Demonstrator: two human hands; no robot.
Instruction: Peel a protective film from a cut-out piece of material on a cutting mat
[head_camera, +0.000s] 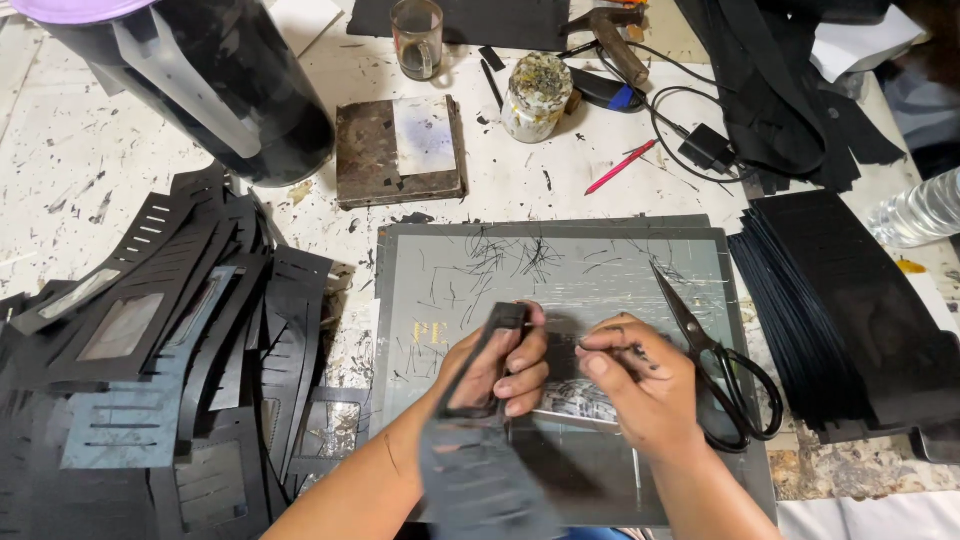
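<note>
Hands work over a grey cutting mat (560, 270). Left hand (495, 365) grips a black slotted leather piece (480, 440), blurred; right hand (640, 385) pinches its edge. Best pulled gently, clear of the scissors (715, 355) beside it.

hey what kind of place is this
Probably a small craft workshop: a scored cutting mat, black scissors and piles of cut black sheets on a stained table.

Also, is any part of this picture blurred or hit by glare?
Head view: the black strip in the left hand is motion-blurred at its lower end; the right hand and scissors stay sharp; pale glare lies on the black container.
</note>
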